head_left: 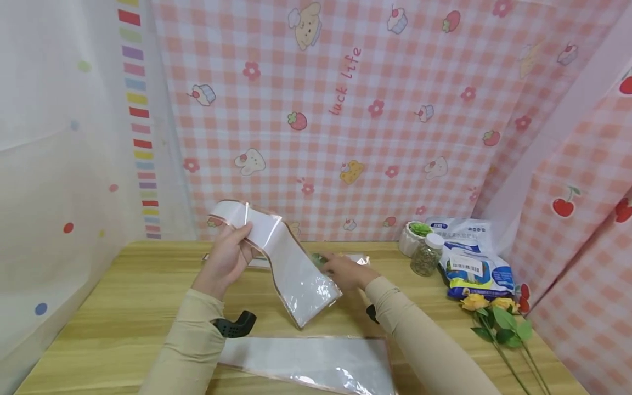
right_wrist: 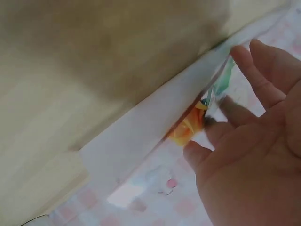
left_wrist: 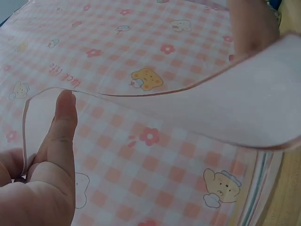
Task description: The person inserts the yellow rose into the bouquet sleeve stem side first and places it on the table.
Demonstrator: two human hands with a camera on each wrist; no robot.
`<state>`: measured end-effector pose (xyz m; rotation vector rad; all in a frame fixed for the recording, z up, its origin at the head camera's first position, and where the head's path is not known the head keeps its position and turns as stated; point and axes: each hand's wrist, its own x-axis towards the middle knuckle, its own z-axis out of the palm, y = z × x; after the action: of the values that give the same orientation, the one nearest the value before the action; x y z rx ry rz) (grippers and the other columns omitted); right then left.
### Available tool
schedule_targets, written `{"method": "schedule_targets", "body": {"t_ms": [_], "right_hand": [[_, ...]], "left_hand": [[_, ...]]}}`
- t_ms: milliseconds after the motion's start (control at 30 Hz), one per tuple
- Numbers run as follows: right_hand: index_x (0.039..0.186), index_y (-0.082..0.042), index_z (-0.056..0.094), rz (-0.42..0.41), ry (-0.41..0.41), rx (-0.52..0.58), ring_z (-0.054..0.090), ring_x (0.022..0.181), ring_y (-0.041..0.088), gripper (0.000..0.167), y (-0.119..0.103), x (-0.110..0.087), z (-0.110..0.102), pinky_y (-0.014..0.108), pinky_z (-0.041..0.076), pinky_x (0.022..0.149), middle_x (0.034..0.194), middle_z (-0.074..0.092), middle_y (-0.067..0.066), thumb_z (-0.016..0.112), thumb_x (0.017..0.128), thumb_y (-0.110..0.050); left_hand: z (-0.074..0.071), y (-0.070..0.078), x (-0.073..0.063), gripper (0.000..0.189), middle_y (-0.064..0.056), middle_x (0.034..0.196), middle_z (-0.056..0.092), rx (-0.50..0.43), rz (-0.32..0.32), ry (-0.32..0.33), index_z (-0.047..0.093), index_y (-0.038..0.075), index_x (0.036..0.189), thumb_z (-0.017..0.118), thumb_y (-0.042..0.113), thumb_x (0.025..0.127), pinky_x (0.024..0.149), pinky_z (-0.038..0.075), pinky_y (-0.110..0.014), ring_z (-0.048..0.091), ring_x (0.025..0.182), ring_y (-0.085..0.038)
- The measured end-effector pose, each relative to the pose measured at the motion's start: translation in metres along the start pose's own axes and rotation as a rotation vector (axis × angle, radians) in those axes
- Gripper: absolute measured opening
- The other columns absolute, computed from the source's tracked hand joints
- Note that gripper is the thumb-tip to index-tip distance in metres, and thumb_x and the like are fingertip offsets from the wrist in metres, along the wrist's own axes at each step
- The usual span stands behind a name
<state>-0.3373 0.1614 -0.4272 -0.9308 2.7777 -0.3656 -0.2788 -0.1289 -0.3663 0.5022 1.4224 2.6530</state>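
My left hand (head_left: 228, 262) pinches a long white strip of wrapping paper (head_left: 301, 274) with thin copper-coloured edges. The strip bends over the thumb (left_wrist: 66, 113) in the left wrist view, and its glossy far part slopes down toward the right. Behind it, my right hand (head_left: 348, 271) is close to something green (head_left: 317, 259), partly hidden by the strip. In the right wrist view an orange-yellow flower (right_wrist: 188, 125) and green leaves (right_wrist: 226, 77) show beside the spread, slightly bent fingers. Whether those fingers touch the flower I cannot tell.
A second white strip (head_left: 311, 354) lies flat at the table's front, another (head_left: 259, 263) at the back. On the right stand a potted succulent (head_left: 413, 240), a jar with a white lid (head_left: 427, 255) and plastic bags (head_left: 474, 263). Yellow roses (head_left: 498, 321) lie before them.
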Motion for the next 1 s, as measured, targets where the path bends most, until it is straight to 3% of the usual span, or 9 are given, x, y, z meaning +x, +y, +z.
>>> {"method": "schedule_targets", "body": {"t_ms": [200, 333, 433, 567, 667, 733, 833, 933, 1000], "right_hand": [[0.112, -0.01, 0.075, 0.04, 0.012, 0.084, 0.04, 0.141, 0.041, 0.017, 0.023, 0.022, -0.008, 0.052, 0.04, 0.113, 0.163, 0.031, 0.015, 0.062, 0.101, -0.013], [0.105, -0.012, 0.075, 0.028, 0.039, 0.064, 0.022, 0.15, 0.043, 0.013, 0.03, 0.03, -0.006, 0.06, 0.022, 0.12, 0.164, 0.031, 0.014, 0.064, 0.099, -0.013], [0.102, -0.01, 0.074, -0.001, 0.069, 0.086, 0.016, 0.152, 0.044, 0.011, 0.03, 0.031, -0.005, 0.066, 0.011, 0.12, 0.164, 0.027, 0.016, 0.063, 0.099, -0.01], [0.105, -0.005, 0.071, 0.002, 0.211, 0.198, 0.032, 0.146, 0.041, 0.013, 0.019, 0.026, -0.004, 0.058, 0.028, 0.118, 0.161, 0.034, 0.018, 0.059, 0.101, -0.007], [0.118, -0.002, 0.065, 0.023, 0.305, 0.411, 0.047, 0.136, 0.037, 0.022, 0.004, 0.014, -0.004, 0.05, 0.043, 0.109, 0.151, 0.047, 0.019, 0.053, 0.106, -0.015], [0.133, -0.001, 0.058, 0.019, 0.27, 0.582, 0.05, 0.133, 0.036, 0.035, -0.006, 0.004, -0.003, 0.051, 0.046, 0.107, 0.147, 0.05, 0.018, 0.048, 0.109, -0.026], [0.15, -0.004, 0.042, -0.004, 0.09, 0.763, 0.047, 0.136, 0.035, 0.052, -0.018, -0.011, -0.003, 0.052, 0.045, 0.108, 0.15, 0.046, 0.018, 0.044, 0.109, -0.036], [0.153, -0.003, 0.037, -0.073, -0.101, 0.814, 0.05, 0.133, 0.032, 0.056, -0.022, -0.022, -0.001, 0.047, 0.046, 0.108, 0.147, 0.05, 0.018, 0.054, 0.107, -0.028], [0.15, 0.001, 0.042, -0.128, -0.162, 0.821, 0.056, 0.127, 0.028, 0.054, -0.021, -0.03, 0.0, 0.04, 0.049, 0.105, 0.139, 0.058, 0.016, 0.06, 0.103, -0.018]], "left_hand": [[0.002, -0.002, 0.0, 0.044, -0.003, 0.126, 0.056, 0.016, -0.021, -0.009, 0.019, 0.01, 0.155, 0.026, 0.013, 0.112, 0.09, 0.058, -0.032, 0.067, 0.108, -0.015], [0.002, -0.005, 0.0, 0.05, -0.005, 0.128, 0.055, 0.029, -0.032, 0.008, 0.012, 0.01, 0.159, 0.027, 0.011, 0.111, 0.09, 0.058, -0.033, 0.068, 0.107, -0.015], [0.003, -0.005, 0.001, 0.056, -0.008, 0.134, 0.052, 0.03, -0.042, 0.003, 0.005, 0.015, 0.163, 0.027, 0.011, 0.111, 0.092, 0.057, -0.034, 0.068, 0.108, -0.016], [0.003, -0.006, 0.001, 0.06, -0.009, 0.139, 0.046, 0.02, -0.051, -0.006, 0.0, 0.019, 0.164, 0.027, 0.011, 0.111, 0.093, 0.057, -0.033, 0.066, 0.11, -0.016], [0.005, -0.005, 0.0, 0.06, -0.007, 0.136, 0.049, 0.002, -0.04, -0.023, 0.0, 0.021, 0.164, 0.026, 0.011, 0.111, 0.092, 0.057, -0.033, 0.066, 0.109, -0.015], [0.008, -0.005, 0.0, 0.06, -0.005, 0.135, 0.051, -0.02, -0.025, -0.054, 0.001, 0.023, 0.164, 0.026, 0.01, 0.111, 0.092, 0.057, -0.033, 0.066, 0.11, -0.015], [0.013, -0.003, -0.002, 0.058, -0.005, 0.136, 0.054, -0.056, -0.002, -0.11, 0.004, 0.022, 0.164, 0.025, 0.01, 0.111, 0.094, 0.056, -0.034, 0.065, 0.114, -0.016], [0.015, -0.001, -0.004, 0.056, -0.005, 0.134, 0.057, -0.08, 0.011, -0.141, 0.006, 0.021, 0.162, 0.026, 0.01, 0.111, 0.097, 0.055, -0.035, 0.065, 0.116, -0.017], [0.014, 0.0, -0.005, 0.054, -0.006, 0.133, 0.059, -0.102, 0.025, -0.142, 0.008, 0.019, 0.161, 0.027, 0.012, 0.112, 0.098, 0.054, -0.035, 0.065, 0.117, -0.018]]}}
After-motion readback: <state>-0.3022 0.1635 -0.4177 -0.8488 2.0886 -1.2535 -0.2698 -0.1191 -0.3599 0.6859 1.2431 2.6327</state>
